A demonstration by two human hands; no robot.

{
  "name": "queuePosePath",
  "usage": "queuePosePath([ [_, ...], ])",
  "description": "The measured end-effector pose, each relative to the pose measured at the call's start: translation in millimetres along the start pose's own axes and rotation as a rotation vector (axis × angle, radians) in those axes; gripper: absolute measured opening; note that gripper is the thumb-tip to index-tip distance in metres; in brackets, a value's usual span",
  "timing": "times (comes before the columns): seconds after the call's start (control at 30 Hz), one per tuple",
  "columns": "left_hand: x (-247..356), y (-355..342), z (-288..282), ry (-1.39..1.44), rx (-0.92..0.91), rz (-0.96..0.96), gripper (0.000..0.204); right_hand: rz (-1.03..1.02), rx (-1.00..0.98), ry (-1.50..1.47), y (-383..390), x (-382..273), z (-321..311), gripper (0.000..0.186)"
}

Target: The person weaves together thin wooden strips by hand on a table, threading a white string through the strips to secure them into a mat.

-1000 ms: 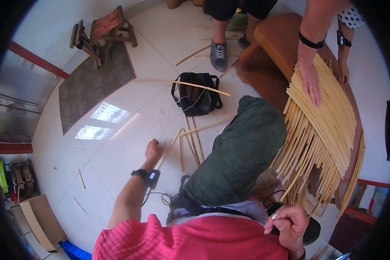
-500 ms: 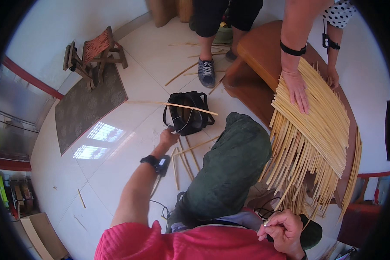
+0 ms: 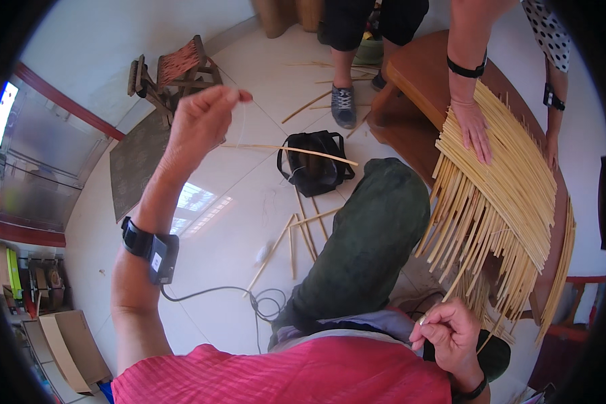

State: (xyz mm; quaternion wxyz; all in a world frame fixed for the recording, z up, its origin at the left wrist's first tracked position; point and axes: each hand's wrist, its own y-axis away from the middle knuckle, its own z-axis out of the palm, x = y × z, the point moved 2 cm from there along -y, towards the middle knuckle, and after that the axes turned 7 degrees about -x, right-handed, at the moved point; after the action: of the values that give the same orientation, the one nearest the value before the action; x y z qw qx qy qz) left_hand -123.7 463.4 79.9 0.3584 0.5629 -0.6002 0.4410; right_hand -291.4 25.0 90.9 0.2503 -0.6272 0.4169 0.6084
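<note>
My left hand (image 3: 202, 124) is raised at the left, its fingers pinched together. A faint pale thread seems to hang from them. Low on the right, in front of my body, my right hand (image 3: 453, 333) is closed, a small shiny bit showing at its fingers. What it holds is hidden. Beside it a mat of pale reed-like sticks (image 3: 498, 195), crossed in slanting layers, lies over a brown wooden table (image 3: 414, 77). A co-worker's hand (image 3: 473, 131) rests flat on the mat; their other hand (image 3: 552, 151) is at its far edge.
An open black bag (image 3: 314, 182) stands on the tiled floor, a long stick (image 3: 310, 151) across it. Loose sticks (image 3: 303, 232) lie between it and my green-trousered leg (image 3: 370, 236). A cable (image 3: 202, 298) runs from my left wrist. A folding stool (image 3: 182, 67) stands at the far left.
My left hand has swung up and left from beside the black bag, fingers pinched. My right hand stays closed in nearly the same place. The view has shifted slightly.
</note>
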Motion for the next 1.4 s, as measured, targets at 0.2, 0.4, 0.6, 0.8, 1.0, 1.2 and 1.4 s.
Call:
queuePosePath([
  [0.2,75.4,12.1,-8.3,0.024,0.361,0.322,0.028,-0.031,0.050,-0.111,12.1,0.3,1.4,0.010],
  [0.4,162.8,51.8,44.8,-0.651,-0.285,0.387,0.020,-0.396,0.173,-0.057,-9.2,-42.2,-8.8,0.020],
  [0.6,210.9,90.3,126.7,-0.620,-0.635,0.753,0.012,-0.417,0.141,-0.321,-32.9,-62.2,-2.8,0.023],
  [0.8,201.2,109.3,140.5,-0.323,-0.749,0.882,0.012,-0.534,0.351,-0.435,48.5,-32.7,-51.3,0.013],
  [1.0,146.8,113.1,125.4,-0.120,-0.724,0.241,0.014,-0.558,0.842,-0.512,172.2,15.9,-174.8,0.016],
  [1.2,100.4,94.8,131.1,-0.109,-0.753,0.111,0.017,-0.566,1.026,-0.437,290.8,70.2,-274.3,0.020],
  [1.4,52.7,70.6,104.8,-0.051,-0.818,-0.027,0.018,-0.493,1.266,-0.400,410.0,117.2,-314.2,0.019],
])
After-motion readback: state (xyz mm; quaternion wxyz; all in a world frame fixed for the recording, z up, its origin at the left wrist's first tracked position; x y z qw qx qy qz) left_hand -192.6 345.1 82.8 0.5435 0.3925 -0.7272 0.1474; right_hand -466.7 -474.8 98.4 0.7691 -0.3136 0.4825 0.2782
